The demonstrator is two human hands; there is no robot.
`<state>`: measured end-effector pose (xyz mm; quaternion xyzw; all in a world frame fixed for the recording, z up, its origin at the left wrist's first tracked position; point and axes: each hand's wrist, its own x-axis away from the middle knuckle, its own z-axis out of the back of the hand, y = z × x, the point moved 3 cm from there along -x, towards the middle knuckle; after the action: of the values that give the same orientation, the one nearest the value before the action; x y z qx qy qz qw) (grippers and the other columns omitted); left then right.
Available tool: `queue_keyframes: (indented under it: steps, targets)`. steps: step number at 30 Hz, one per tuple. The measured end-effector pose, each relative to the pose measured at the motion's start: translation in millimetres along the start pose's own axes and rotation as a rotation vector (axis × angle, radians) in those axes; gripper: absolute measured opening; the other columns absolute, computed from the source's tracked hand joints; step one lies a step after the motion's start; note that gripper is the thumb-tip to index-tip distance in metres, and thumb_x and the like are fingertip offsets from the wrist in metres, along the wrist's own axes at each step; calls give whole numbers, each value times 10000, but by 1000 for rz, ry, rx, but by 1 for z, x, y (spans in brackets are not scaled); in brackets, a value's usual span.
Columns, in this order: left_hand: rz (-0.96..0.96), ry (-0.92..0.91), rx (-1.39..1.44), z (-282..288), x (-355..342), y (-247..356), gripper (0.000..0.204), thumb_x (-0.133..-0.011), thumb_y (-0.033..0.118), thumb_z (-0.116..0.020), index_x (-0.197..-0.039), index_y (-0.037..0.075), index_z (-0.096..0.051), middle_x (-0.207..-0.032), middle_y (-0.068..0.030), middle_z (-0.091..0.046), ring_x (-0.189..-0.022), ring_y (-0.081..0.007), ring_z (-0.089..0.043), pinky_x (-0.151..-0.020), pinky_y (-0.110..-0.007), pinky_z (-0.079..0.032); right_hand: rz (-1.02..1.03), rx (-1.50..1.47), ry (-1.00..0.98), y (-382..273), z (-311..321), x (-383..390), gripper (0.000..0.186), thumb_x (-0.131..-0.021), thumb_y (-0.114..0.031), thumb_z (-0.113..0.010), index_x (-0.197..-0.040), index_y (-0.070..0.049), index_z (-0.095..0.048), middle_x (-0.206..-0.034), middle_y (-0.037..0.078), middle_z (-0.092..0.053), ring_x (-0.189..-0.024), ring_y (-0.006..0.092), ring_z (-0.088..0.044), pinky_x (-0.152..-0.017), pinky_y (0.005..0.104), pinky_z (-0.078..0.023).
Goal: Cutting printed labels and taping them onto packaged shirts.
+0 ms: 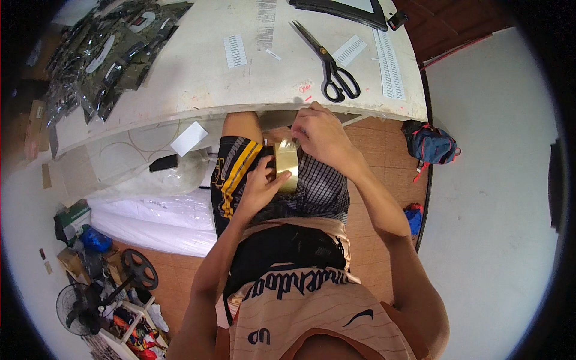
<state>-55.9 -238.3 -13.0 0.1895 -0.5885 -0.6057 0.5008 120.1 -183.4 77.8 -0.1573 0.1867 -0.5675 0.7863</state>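
You grip one tan tape roll [287, 166] in your curled left hand [259, 187] while your right hand [320, 133] pinches its top edge, one pair of black scissors [329, 61] lying on the table [198, 78].

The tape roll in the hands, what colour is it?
The tape roll is shiny gold, seen in the head view.

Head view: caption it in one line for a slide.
Seated at a white table, left hand holds a tape roll in the lap while right hand picks at it; scissors lie above.

White worktable [198, 66], tiled floor [384, 150], white wall [492, 198]
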Motion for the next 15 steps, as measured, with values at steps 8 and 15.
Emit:
queue_keyframes:
  steps: [8, 15]
  targets:
    - [56, 96, -54, 6, -2, 4, 654, -794, 244, -769, -1281, -36, -435, -854, -120, -649, -760, -131, -619, -643, -248, -480, 120, 128, -12, -54, 37, 21, 99, -649, -51, -655, -742, -20, -665, -876, 85, -603, -938, 277, -536, -809, 387, -438]
    - [-593, 442, -346, 26, 15, 64, 495, -670, 115, -813, -1109, 24, -602, -1154, -119, -573, -1000, -271, -578, -820, -366, -478, 113, 132, -22, -58, 35, 27, 117, -658, -61, -652, -762, -13, -678, -889, 92, -608, -927, 281, -532, -810, 383, -435]
